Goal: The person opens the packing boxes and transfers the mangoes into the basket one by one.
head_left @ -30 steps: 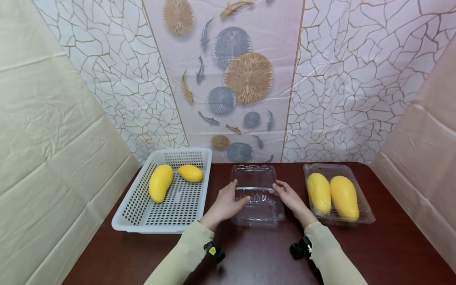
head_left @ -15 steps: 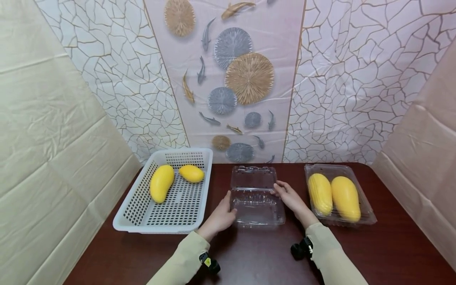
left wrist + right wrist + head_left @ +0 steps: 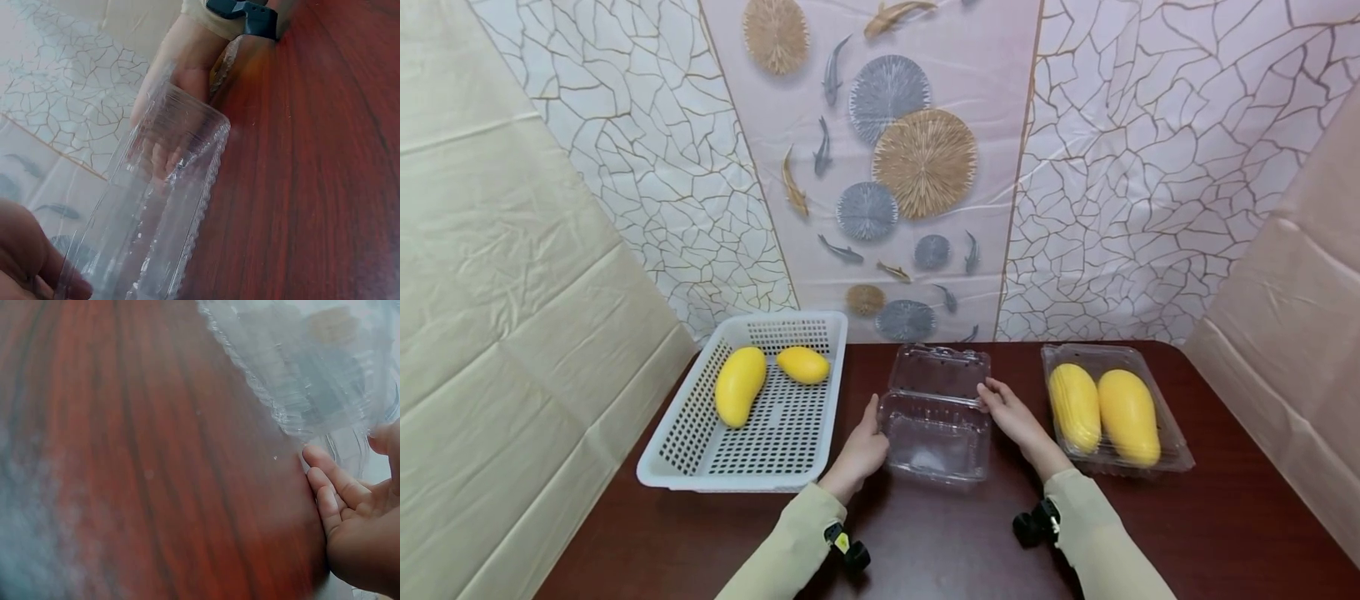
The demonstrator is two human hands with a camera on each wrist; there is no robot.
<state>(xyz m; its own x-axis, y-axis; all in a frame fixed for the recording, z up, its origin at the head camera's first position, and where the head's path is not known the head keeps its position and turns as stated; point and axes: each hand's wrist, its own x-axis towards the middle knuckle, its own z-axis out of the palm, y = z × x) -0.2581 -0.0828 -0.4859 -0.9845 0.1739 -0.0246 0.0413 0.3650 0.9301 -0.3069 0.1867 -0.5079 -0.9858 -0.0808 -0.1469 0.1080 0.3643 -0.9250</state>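
Note:
A clear plastic clamshell container [image 3: 936, 433], lid folded back toward the wall, is between my two hands at the middle of the table. At its left rim my left hand [image 3: 861, 452] grips the edge, thumb on top. My right hand [image 3: 1015, 417] pinches the right side near the hinge. In the left wrist view the container [image 3: 169, 206] stretches from my left hand [image 3: 28, 250] toward the right hand, and its underside shows over the table. The right wrist view has my right hand [image 3: 356, 500] at the container's corner, fingers extended beneath it.
A white plastic basket [image 3: 658, 458] on the left holds two yellow mangoes, a long one [image 3: 741, 387] and a smaller one [image 3: 803, 365]. To the right stands a closed clear clamshell [image 3: 1172, 454] with two large mangoes [image 3: 1127, 417] inside. A patterned cloth wall [image 3: 1075, 250] rises behind the table.
My left hand has drawn back from over the container's interior to its left rim. The container has shifted and tilted slightly between both hands. The right hand has barely moved.

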